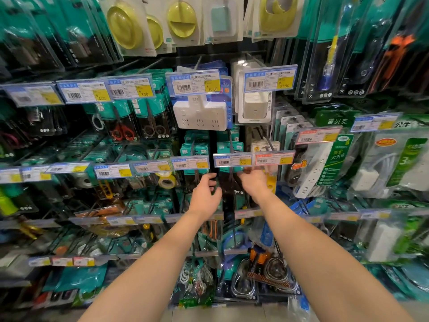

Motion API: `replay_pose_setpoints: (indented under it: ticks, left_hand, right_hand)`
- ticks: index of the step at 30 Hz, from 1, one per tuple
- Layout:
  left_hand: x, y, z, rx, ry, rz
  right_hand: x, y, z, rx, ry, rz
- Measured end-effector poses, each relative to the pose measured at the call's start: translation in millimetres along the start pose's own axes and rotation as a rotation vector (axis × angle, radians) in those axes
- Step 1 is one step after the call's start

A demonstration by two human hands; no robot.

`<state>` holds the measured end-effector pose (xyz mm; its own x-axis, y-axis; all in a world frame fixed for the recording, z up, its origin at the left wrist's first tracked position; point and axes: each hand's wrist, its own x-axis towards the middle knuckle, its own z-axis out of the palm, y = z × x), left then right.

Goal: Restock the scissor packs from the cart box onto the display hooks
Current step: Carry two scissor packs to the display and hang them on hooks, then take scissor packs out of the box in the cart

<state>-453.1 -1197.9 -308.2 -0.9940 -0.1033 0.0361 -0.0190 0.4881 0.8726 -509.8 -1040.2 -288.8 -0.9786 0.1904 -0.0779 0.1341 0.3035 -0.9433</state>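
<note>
Crowded pegboard wall (69, 145); price tags (232, 159) overhang both hands (204, 198).

A shop, hardware aisle: packaged goods hanging on display hooks (232, 145), barcoded price tags (193, 82) with yellow price patches, boxed socket adapters (200, 115), scissor packs (123, 126).

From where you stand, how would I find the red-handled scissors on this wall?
Start at the white power strip hanging mid-wall. Look left, under the yellow 4.00 price tag: the red-handled scissors hang there in a teal-topped pack. The scissors beside them have dark handles.
</note>
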Motion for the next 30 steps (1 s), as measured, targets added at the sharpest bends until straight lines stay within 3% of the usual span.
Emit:
replay_pose_setpoints:
  ticks: [5,9,16,25,30]
  left_hand:
    - [-11.5,-8.9,-9.6,0.109,-0.038,-0.008]
    - [-25.2,-24.4,-23.7,0.229,-0.062,-0.009]
    - [-89.2,-84.0,-95.2,0.525,-0.045,-0.013]
    - [-257.9,-226.6,-316.0,0.758,0.093,-0.211]
    - [-364.0,-294.7,-458.3,0.876,0.21,-0.382]
  right_hand:
    - [-18.7,8.1,6.8,-0.253,-0.009,0.053]
    - [-43.7,21.7,17.8,-0.317,-0.03,0.063]
    - [-121.4,14.7,78.1,-0.442,-0.147,-0.077]
    - [-302.7,0.3,293.4,-0.758,-0.537,-0.302]
    - [-417.5,-24.5,439.5,-0.894,-0.708,-0.539]
